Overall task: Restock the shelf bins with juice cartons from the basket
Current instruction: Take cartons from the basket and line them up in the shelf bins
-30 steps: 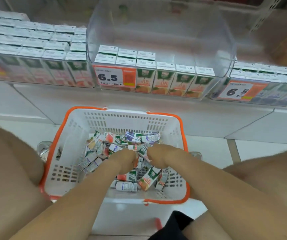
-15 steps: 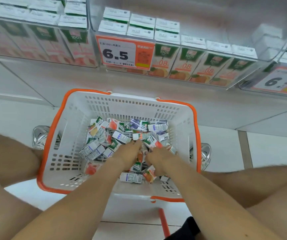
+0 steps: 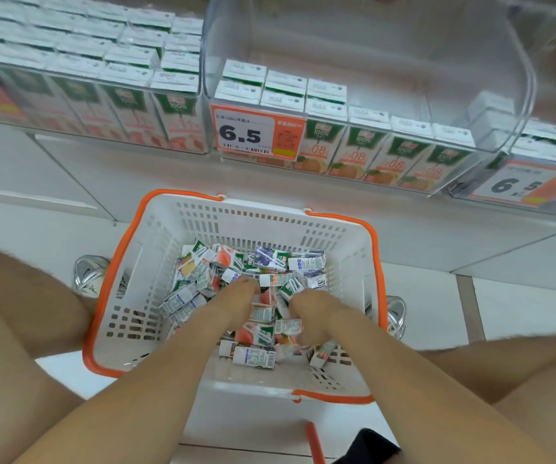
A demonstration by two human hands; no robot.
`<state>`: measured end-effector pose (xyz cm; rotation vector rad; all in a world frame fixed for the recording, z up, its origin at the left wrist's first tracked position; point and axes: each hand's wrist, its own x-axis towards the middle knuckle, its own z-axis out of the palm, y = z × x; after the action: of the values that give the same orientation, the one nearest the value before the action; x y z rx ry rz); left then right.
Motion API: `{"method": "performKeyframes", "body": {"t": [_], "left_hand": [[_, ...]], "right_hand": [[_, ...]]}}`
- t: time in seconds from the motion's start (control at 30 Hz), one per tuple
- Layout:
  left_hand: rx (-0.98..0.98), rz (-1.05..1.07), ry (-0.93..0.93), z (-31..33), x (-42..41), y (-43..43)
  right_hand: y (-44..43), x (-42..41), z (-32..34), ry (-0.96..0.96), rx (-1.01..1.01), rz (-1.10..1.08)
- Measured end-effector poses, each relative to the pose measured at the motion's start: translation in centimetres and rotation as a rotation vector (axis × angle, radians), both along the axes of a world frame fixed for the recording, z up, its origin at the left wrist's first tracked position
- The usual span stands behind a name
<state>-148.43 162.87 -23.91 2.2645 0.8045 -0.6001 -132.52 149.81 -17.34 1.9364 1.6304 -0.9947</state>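
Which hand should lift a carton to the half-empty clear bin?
Probably right. The left hand and right hand both reach among small juice cartons in the white, orange-rimmed plastic basket, but the clear plastic bin has its empty space on the right.

Basket (image 3: 156, 249): white, orange-rimmed, I see juice cartons (image 3: 271, 259) heaped inside
Left hand (image 3: 233, 298): down among them, grip hidden from me
Right hand (image 3: 317, 313): just beside it, likewise
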Motion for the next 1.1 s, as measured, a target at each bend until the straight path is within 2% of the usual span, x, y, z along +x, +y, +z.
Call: {"method": "performKeyframes", "body": {"t": [0.07, 0.2, 0.37, 0.57, 0.63, 0.77, 0.83, 0.93, 1.1], "left_hand": [[-0.031, -0.061, 0.084, 0.4, -0.3, -0.4], [0.065, -0.122, 0.166, 0.6, -1.0, -1.8], [0.055, -0.085, 0.090, 0.6, -0.8, -2.4], [0.150, -0.068, 0.013, 0.9, -0.4, -1.4], [0.077, 0.014, -0.065, 2.0, 0.2, -0.6], [-0.313, 0.240, -0.239, 5.8, 1.1, 1.4], [-0.412, 0.273, -0.314, 8.8, 1.4, 2.3], [-0.402, 0.229, -0.456, 14.2, 1.8, 3.0], [-0.295, 0.167, -0.584, 23.2, 1.0, 3.7]], "right_hand": [[0.3, 1.2, 2.0, 0.055, 0.060, -0.140], [0.2, 2.7, 5.1, 0.056, 0.145, -0.213], [0.0, 2.6, 5.9, 0.017, 0.190, -0.253], [1.0, 3.2, 6.4, 0.109, 0.176, -0.266], [1.4, 3.4, 6.6, 0.112, 0.189, -0.262], [2.2, 4.5, 7.8, 0.132, 0.270, -0.313], [2.5, 4.9, 9.7, 0.157, 0.300, -0.319], [2.7, 5.0, 13.7, 0.213, 0.382, -0.308], [2.3, 5.0, 20.8, 0.286, 0.538, -0.330]]}}
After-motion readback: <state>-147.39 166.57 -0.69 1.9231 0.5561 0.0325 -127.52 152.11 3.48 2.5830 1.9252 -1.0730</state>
